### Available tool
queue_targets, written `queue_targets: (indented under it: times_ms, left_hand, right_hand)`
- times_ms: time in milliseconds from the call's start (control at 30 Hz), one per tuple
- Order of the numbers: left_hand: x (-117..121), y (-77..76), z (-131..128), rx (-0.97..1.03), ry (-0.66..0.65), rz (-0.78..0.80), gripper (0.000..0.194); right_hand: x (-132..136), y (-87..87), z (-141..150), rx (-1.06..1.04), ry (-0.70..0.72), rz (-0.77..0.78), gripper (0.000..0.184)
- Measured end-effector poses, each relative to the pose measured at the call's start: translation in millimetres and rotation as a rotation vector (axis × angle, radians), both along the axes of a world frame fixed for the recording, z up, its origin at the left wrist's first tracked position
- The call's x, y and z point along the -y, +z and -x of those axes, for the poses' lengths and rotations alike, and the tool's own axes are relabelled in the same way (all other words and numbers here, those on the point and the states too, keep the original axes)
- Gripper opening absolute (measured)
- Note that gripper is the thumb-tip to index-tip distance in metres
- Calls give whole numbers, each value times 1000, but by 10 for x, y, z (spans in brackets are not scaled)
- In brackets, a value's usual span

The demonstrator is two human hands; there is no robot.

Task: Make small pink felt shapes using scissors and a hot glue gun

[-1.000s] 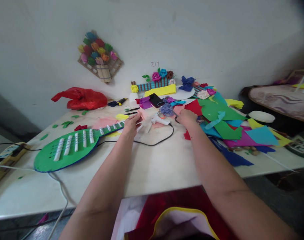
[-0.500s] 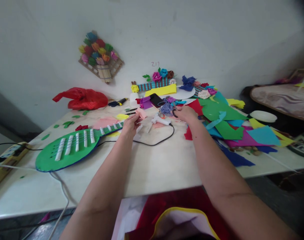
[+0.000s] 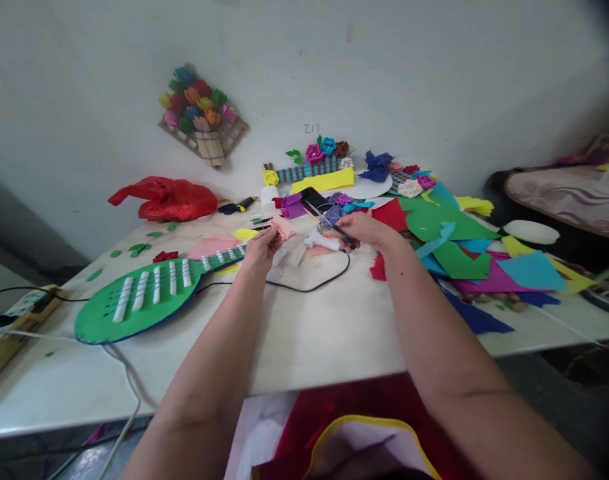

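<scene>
Scissors (image 3: 343, 234) have turned since half a second ago: their blades now point leftward across the yarn ball (image 3: 335, 214), not toward the far edge of the counter (image 3: 324, 347). Toward the counter's left near corner lies the green guitar-shaped board (image 3: 151, 315), flat, perhaps so that nothing presses its white strips and strings. By its neck, the left hand (image 3: 263, 250) pinches pink paper (image 3: 284, 228); this grip is closed with the fingertips, I think because such paper creases easily. Its partner, the right hand (image 3: 367, 229), has its grip closed around the scissor handles, which keeps fingers behind the blades. Between the hands rests the glue gun (image 3: 324, 241), its cord (image 3: 309, 291) lying slack, so probably within easy reach. At the far edge, the flower panel (image 3: 311, 172) stands by the wall (image 3: 434, 73), seemingly to save working space.
</scene>
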State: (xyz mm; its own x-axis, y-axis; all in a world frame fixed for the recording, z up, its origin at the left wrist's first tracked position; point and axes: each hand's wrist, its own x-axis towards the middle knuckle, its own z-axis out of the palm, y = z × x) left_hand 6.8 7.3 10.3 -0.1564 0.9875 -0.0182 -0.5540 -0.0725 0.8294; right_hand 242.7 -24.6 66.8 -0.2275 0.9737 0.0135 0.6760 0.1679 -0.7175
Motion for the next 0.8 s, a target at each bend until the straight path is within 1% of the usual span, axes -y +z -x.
queue_targets:
  times_ms: [100, 233, 433, 800]
  left_hand:
    - [21, 14, -6, 32, -9, -9, 7]
    - [24, 24, -4, 69, -17, -7, 7]
    - [-4, 23, 6, 133, -20, 9, 9]
    - [32, 49, -2, 150, 17, 79, 9]
  right_hand:
    - [-57, -78, 45, -58, 149, 25, 40]
    - [-104, -136, 96, -29, 245, 45, 39]
    - [-70, -122, 155, 5, 309, 46, 43]
    - [-26, -94, 182, -27, 333, 73, 44]
